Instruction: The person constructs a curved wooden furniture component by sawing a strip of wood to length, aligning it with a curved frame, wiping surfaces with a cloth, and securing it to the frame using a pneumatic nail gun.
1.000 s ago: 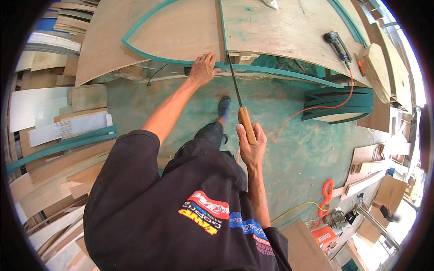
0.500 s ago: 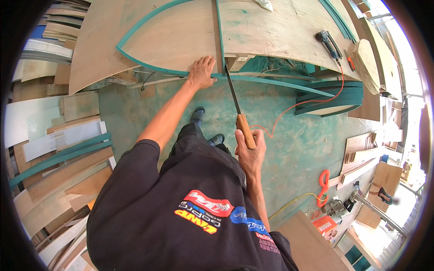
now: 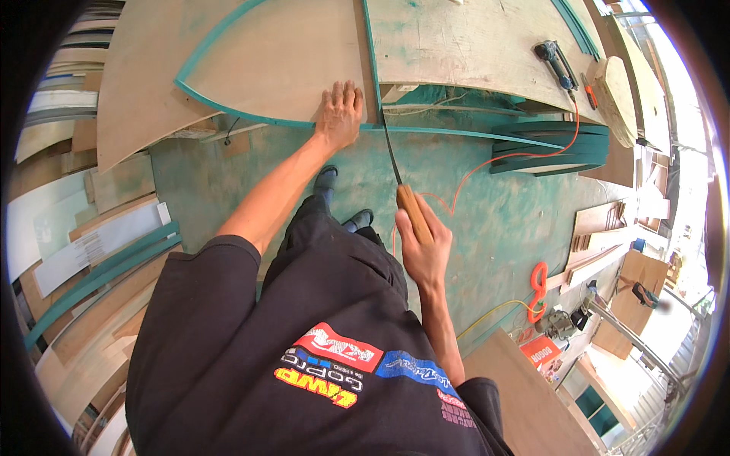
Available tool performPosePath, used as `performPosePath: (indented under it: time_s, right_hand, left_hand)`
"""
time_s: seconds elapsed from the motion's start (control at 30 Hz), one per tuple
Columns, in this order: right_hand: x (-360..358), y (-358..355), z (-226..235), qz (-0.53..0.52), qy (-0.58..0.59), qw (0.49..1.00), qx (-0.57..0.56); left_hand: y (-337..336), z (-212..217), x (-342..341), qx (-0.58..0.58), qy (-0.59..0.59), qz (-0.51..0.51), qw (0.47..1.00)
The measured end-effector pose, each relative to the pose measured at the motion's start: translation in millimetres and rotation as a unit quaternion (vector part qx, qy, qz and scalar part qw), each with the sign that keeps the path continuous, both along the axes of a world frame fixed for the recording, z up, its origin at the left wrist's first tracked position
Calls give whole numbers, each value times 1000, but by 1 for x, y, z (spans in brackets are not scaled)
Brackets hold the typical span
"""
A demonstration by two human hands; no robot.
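My right hand (image 3: pixel 427 254) is closed round the wooden handle of a handsaw (image 3: pixel 414 215). Its narrow dark blade points away from me and meets a green strip at the corner of a curved wooden panel (image 3: pixel 285 64). That thin green strip (image 3: pixel 464 134) edges the panel and runs on past its corner to the right, hanging over the floor. Flat on the panel, just left of the blade, rests my left hand (image 3: pixel 340 114) with fingers stretched out. Where exactly the blade's teeth touch the strip is too small to make out.
A power tool (image 3: pixel 557 64) with an orange cord lies on the worktable (image 3: pixel 464 53), beside an orange-handled tool (image 3: pixel 588 91). Curved green-edged pieces (image 3: pixel 549 148) are stacked below the table's right end. Boards (image 3: pixel 99 251) lean at the left. A red box (image 3: pixel 541 352) stands lower right.
The saw has slid slightly forward, so less blade shows between handle and strip. My left hand's fingers lie a little more spread on the panel. The whole view has shifted slightly.
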State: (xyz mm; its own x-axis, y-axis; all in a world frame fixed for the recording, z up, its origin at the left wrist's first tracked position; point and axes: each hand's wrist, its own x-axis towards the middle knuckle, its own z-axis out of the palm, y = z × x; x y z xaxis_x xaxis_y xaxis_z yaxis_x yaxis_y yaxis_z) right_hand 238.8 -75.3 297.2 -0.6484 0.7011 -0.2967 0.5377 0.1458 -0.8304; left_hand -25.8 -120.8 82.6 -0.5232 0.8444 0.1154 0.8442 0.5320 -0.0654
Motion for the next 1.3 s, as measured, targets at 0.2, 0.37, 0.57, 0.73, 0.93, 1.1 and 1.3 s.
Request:
performPosePath:
  time_s: [0.2, 0.37, 0.57, 0.73, 0.93, 1.1, 1.3]
  right_hand:
    - [27, 1, 20, -11, 33, 999, -15]
    - [-6, 9, -3, 3, 22, 1000, -11]
    - [25, 10, -4, -8, 86, 996, -20]
    - [-8, 24, -25, -38, 38, 992, -112]
    - [39, 8, -3, -23, 64, 996, -57]
    - [-3, 19, -29, -8, 45, 998, -45]
    - [43, 6, -21, -14, 123, 992, -31]
  left_hand:
    - [0, 8, 0, -20, -8, -5, 1000]
    - [2, 2, -2, -11, -9, -9, 1000]
    - [3, -8, -1, -15, -13, 11, 1000]
    - [4, 2, 1, -23, -35, 12, 999]
    - [3, 15, 3, -48, -68, 19, 996]
    - [5, 12, 2, -32, -66, 21, 997]
    - [2, 9, 2, -47, -50, 31, 997]
